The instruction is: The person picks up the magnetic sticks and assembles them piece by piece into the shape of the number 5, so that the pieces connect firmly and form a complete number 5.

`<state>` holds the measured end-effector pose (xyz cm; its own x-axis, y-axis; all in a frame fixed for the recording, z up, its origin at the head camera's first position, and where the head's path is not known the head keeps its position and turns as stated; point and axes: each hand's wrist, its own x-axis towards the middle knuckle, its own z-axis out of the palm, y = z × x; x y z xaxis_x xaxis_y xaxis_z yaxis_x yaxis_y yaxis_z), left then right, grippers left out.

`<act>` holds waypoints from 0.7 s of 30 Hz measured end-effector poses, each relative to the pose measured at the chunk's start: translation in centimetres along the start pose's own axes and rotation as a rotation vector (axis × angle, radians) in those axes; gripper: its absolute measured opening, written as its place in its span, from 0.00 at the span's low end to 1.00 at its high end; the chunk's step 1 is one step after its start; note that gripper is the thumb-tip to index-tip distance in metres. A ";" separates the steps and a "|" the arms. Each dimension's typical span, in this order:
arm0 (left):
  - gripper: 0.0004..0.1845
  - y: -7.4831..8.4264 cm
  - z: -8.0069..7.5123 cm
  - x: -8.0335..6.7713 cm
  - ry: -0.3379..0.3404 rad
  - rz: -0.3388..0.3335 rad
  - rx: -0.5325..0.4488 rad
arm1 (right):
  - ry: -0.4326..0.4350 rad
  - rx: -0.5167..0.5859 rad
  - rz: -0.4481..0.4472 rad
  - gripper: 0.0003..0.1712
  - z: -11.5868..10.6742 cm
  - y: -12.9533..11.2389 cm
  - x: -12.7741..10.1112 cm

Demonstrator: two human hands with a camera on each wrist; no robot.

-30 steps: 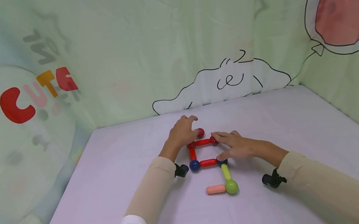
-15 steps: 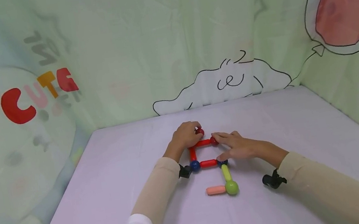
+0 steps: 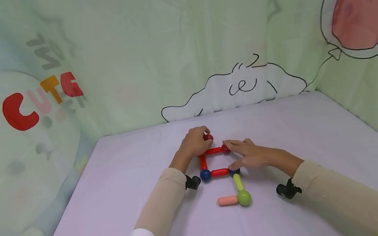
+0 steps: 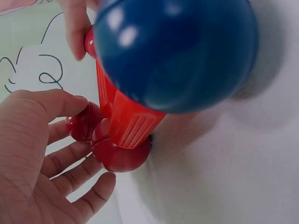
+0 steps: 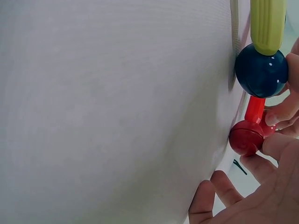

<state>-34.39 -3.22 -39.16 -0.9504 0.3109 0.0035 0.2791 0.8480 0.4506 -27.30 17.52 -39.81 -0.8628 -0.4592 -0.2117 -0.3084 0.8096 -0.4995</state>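
Between thumb and fingers my left hand point(image 3: 194, 141) pinches a red ball point(image 3: 208, 137) at the far side of a ball-and-rod magnetic building set figure. In the left wrist view that ball sits right beside the figure's red corner ball point(image 4: 121, 151), which my hand mostly covers from above. Red rods point(image 3: 220, 172) link the corner balls into a square whose right side has no rod. My right hand point(image 3: 247, 153) spans that side, fingertips on a red ball point(image 3: 225, 149) and thumb on a blue ball point(image 3: 234, 171). Another blue ball point(image 3: 205, 175) forms the near left corner.
From the right blue ball a yellow-green rod point(image 3: 238, 182) runs toward me to a green ball point(image 3: 244, 198), with a pink rod point(image 3: 227, 200) pointing left from it. All lies on a pale cloth-covered table point(image 3: 284, 218). A printed curtain point(image 3: 122, 62) stands behind.
My left hand has closed its spread fingers and thumb on the far red ball and shifted it slightly left and away from me. My right hand has stayed in place.
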 end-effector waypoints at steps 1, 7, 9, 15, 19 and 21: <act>0.20 0.0 -0.1 0.0 0.001 0.001 -0.008 | 0.002 -0.002 -0.001 0.54 0.0 0.0 0.0; 0.21 0.0 -0.3 -0.5 0.012 0.025 -0.042 | 0.004 0.001 -0.003 0.54 0.0 0.1 0.1; 0.21 -0.1 -0.5 -0.7 0.019 0.036 -0.059 | 0.003 0.002 0.000 0.54 0.1 0.2 0.2; 0.19 -0.9 -0.9 -1.5 0.040 0.074 -0.099 | 0.007 0.002 -0.010 0.54 0.0 0.2 0.2; 0.17 -1.5 -1.1 -2.3 0.056 0.102 -0.126 | 0.002 0.007 -0.011 0.54 0.0 0.2 0.1; 0.17 -1.8 -1.3 -2.7 0.056 0.109 -0.139 | 0.000 0.006 -0.009 0.54 -0.1 0.2 0.1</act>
<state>-32.47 -6.10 -38.83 -0.9228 0.3702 0.1069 0.3629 0.7418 0.5639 -27.46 17.71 -39.89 -0.8599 -0.4666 -0.2069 -0.3141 0.8032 -0.5061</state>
